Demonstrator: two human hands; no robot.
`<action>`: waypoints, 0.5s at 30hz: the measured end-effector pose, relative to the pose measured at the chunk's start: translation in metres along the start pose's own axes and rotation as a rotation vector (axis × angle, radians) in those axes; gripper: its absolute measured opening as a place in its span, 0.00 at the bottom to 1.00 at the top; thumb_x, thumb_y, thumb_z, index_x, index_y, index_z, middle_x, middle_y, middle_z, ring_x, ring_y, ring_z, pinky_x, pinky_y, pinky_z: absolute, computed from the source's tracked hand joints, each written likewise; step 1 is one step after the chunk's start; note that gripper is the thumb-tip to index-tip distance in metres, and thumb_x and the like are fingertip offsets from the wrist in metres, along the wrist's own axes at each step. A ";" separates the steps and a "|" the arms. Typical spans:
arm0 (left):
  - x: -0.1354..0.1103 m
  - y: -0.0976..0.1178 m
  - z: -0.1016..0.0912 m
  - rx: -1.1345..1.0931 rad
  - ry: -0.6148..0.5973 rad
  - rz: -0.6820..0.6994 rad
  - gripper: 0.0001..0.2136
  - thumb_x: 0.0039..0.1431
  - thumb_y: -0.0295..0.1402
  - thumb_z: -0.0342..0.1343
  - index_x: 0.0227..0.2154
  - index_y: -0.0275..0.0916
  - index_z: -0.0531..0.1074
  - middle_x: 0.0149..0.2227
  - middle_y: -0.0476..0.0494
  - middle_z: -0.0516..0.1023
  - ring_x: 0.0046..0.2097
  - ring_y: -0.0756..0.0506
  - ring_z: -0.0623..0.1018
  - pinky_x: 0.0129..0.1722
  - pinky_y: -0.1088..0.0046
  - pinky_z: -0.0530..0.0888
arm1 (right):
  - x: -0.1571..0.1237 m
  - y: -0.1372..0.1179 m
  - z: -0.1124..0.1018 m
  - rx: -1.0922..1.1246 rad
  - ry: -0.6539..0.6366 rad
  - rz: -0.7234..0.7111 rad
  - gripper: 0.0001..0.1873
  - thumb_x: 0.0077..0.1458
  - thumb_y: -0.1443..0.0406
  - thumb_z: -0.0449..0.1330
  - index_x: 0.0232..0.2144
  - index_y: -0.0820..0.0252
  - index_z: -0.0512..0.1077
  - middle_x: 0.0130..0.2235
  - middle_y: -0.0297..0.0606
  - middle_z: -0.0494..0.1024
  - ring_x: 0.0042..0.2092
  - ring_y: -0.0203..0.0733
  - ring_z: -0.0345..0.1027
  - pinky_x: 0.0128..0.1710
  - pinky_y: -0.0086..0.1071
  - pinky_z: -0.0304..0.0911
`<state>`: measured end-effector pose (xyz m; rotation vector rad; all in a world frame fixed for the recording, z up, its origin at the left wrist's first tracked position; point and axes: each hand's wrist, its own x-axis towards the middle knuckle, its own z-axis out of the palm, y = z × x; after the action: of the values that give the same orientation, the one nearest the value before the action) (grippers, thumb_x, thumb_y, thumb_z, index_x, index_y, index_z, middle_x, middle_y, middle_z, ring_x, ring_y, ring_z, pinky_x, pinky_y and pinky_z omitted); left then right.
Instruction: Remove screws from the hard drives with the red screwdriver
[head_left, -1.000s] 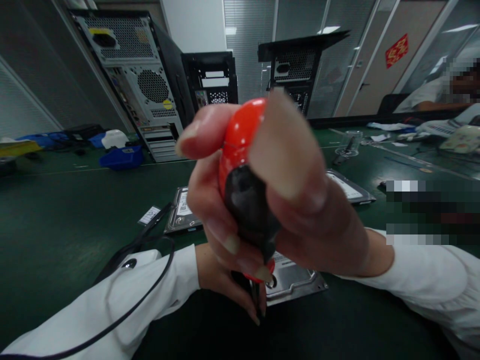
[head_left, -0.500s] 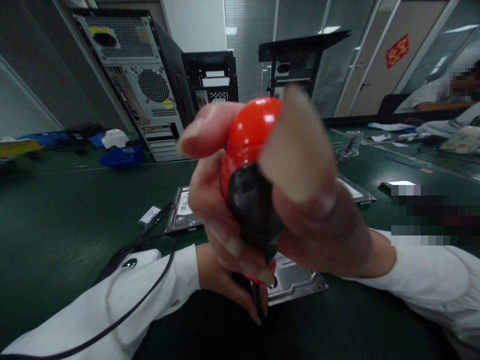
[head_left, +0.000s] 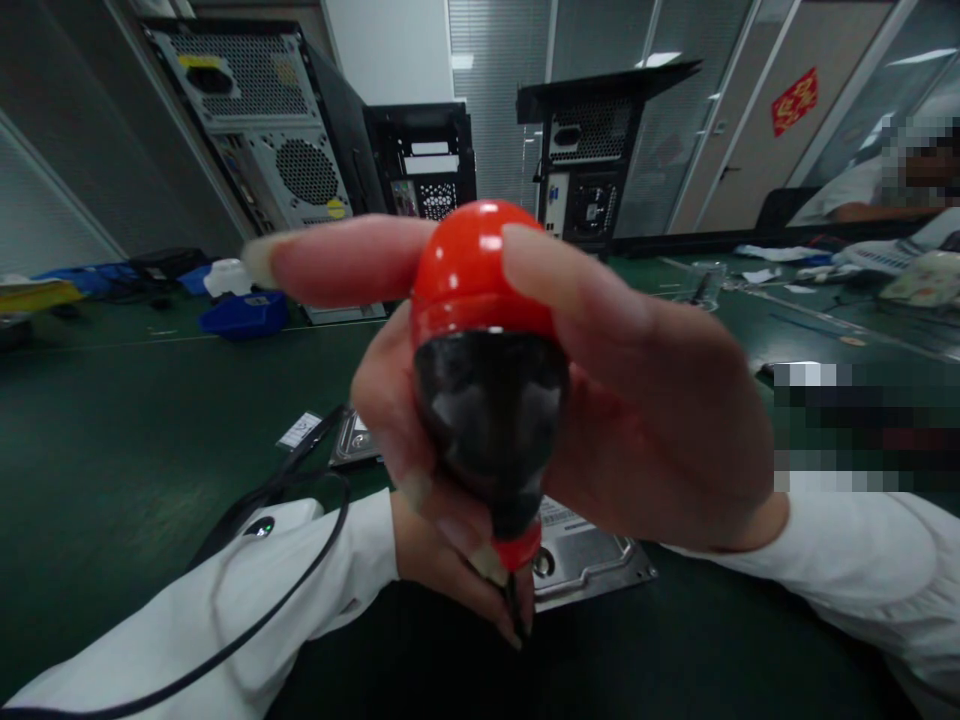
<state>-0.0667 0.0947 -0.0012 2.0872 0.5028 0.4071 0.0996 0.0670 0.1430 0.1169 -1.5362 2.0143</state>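
Close to the camera, my right hand [head_left: 660, 410] is wrapped round the handle of a red and black screwdriver [head_left: 491, 400]. Its thumb lies over the red end cap, and the index finger sticks out to the left. The thin shaft points down toward the table. Below, my left hand [head_left: 450, 580] has its fingertips closed about the lower shaft; the tip itself is hidden. Beside those fingers lies a silver hard drive [head_left: 592, 565], partly covered by my right hand. A second hard drive [head_left: 354, 440] shows behind, at the left of my knuckles.
Computer cases [head_left: 307, 170] stand along the back, another case [head_left: 589, 150] to their right. A blue tray [head_left: 244, 315] sits at the left. A black cable [head_left: 300, 590] crosses my left sleeve. At the right are a clear cup [head_left: 705, 285] and a co-worker's sleeve [head_left: 847, 195].
My right index finger has stretched out to the left, and the thumb has shifted onto the red cap. The screwdriver handle has moved slightly left. My left hand stays put.
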 end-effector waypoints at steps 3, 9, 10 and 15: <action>-0.007 -0.013 -0.005 0.024 0.026 -0.008 0.17 0.67 0.33 0.39 0.40 0.38 0.74 0.24 0.53 0.74 0.36 0.50 0.78 0.43 0.74 0.71 | 0.000 0.004 -0.003 -0.010 0.014 0.070 0.32 0.57 0.46 0.38 0.50 0.62 0.60 0.43 0.38 0.72 0.42 0.42 0.72 0.27 0.25 0.69; -0.014 -0.026 -0.015 0.057 0.055 0.008 0.15 0.65 0.33 0.42 0.36 0.37 0.75 0.26 0.53 0.74 0.40 0.48 0.77 0.44 0.72 0.70 | 0.000 0.010 -0.005 0.071 -0.020 -0.076 0.24 0.59 0.50 0.42 0.47 0.59 0.62 0.38 0.34 0.73 0.44 0.38 0.71 0.33 0.23 0.70; -0.013 -0.026 -0.016 0.061 0.059 0.011 0.15 0.65 0.34 0.43 0.36 0.37 0.75 0.26 0.52 0.74 0.40 0.48 0.77 0.45 0.72 0.70 | 0.000 0.010 -0.004 0.073 -0.009 -0.087 0.23 0.59 0.51 0.41 0.47 0.58 0.61 0.36 0.33 0.73 0.43 0.37 0.71 0.33 0.23 0.69; -0.013 -0.026 -0.014 0.077 0.057 0.017 0.14 0.65 0.36 0.45 0.36 0.38 0.75 0.26 0.52 0.75 0.36 0.49 0.77 0.45 0.73 0.70 | -0.002 0.010 -0.004 0.098 -0.079 -0.083 0.25 0.60 0.60 0.27 0.49 0.60 0.57 0.34 0.30 0.73 0.45 0.33 0.70 0.38 0.24 0.67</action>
<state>-0.0896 0.1109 -0.0171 2.1600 0.5426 0.4646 0.0970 0.0681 0.1322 0.2974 -1.4562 2.0404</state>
